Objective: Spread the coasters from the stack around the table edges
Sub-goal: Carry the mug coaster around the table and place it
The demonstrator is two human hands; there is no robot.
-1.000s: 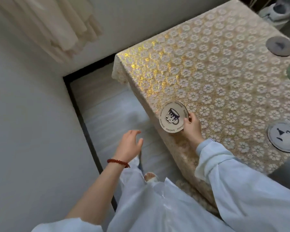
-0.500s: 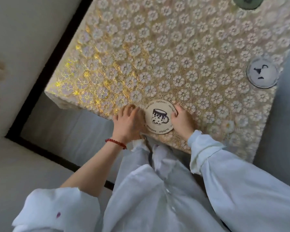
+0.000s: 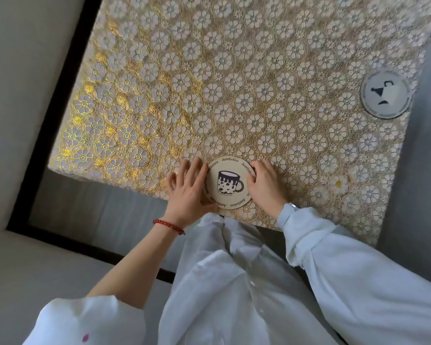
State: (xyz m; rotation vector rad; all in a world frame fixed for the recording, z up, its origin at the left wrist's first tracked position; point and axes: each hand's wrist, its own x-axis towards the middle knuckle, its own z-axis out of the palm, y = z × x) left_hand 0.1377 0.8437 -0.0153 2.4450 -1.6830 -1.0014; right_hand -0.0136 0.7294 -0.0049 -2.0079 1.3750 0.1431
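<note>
Lying flat at the near edge of the table [image 3: 234, 70], toward its near-left part, is a round cream coaster [image 3: 229, 182] printed with a spotted mug and the word "Aesthetics" around its rim. Left hand [image 3: 188, 192] is resting flat against the coaster's left rim, fingers spread and loose on the tablecloth [image 3: 159, 108], not closed around anything; a red bead bracelet [image 3: 168, 225] is sitting on that wrist. Right hand [image 3: 265, 185] is touching the coaster's right rim with curled fingertips, pressing rather than gripping. A second coaster [image 3: 385, 94], grey-white with dark marks, is lying well apart at the table's right edge. The cloth is showing a gold and white flower pattern. White sleeves and white garment are filling the lower view
</note>
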